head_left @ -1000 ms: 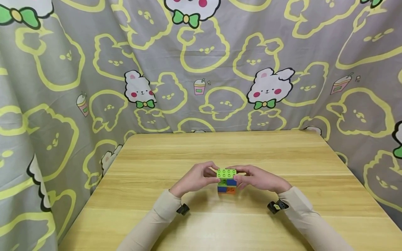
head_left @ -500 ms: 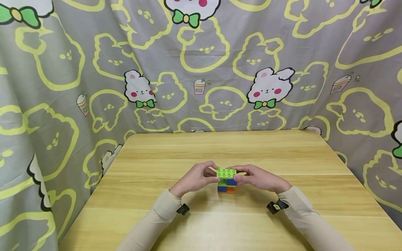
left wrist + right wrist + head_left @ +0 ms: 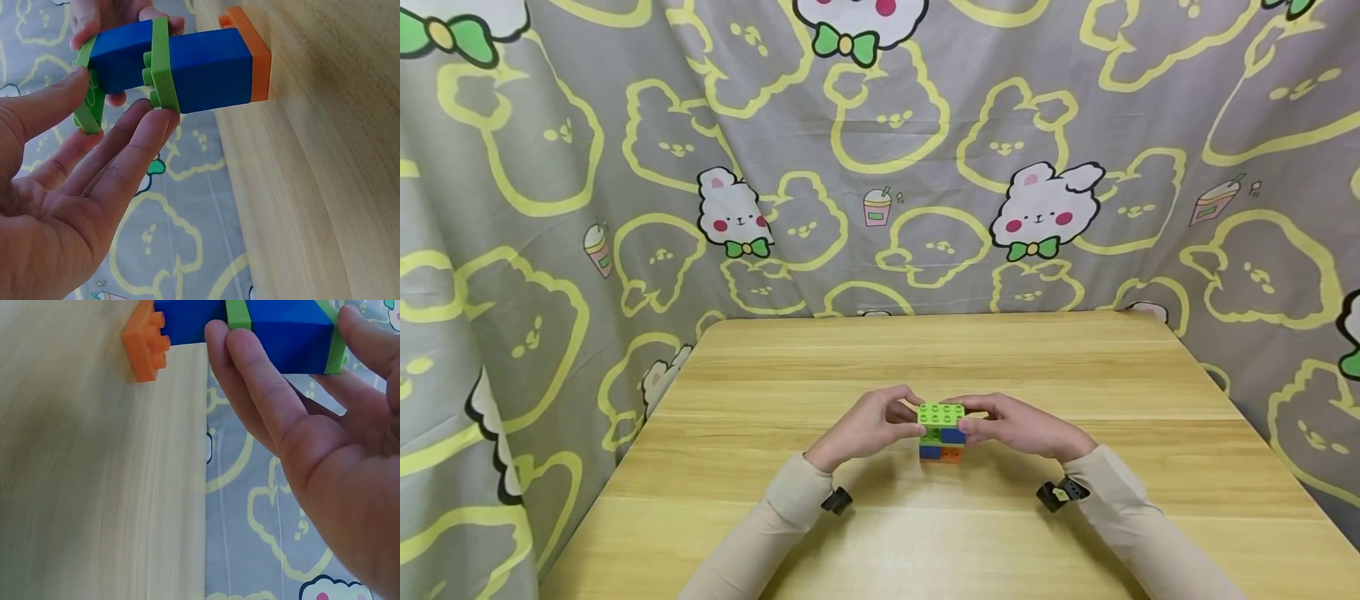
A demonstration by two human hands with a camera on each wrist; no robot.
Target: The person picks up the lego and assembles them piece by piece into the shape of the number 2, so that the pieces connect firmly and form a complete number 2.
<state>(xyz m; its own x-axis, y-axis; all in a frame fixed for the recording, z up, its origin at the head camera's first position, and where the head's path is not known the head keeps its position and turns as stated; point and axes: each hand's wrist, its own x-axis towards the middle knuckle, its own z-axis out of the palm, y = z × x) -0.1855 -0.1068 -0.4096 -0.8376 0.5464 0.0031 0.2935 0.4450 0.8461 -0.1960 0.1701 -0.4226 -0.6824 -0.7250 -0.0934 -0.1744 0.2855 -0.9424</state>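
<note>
A stack of toy building blocks stands upright on the table between the hands. At its base lies an orange plate [image 3: 261, 69], with a blue block [image 3: 209, 72] on one half of it. A green plate [image 3: 164, 75] comes above, then another blue block [image 3: 290, 337] at the right. The top green plate [image 3: 941, 411] shows its studs. My left hand [image 3: 876, 423] pinches the stack's left end, thumb at the top plate and fingers behind, one fingertip touching the middle green plate. From the right, my right hand [image 3: 1018, 427] grips the upper blocks between thumb and fingers.
The wooden table [image 3: 880, 542] carries the stack near its middle. A patterned grey curtain [image 3: 820, 133] hangs behind it and along both sides. Small black devices hang below the left sleeve [image 3: 797, 492] and the right sleeve [image 3: 1108, 483].
</note>
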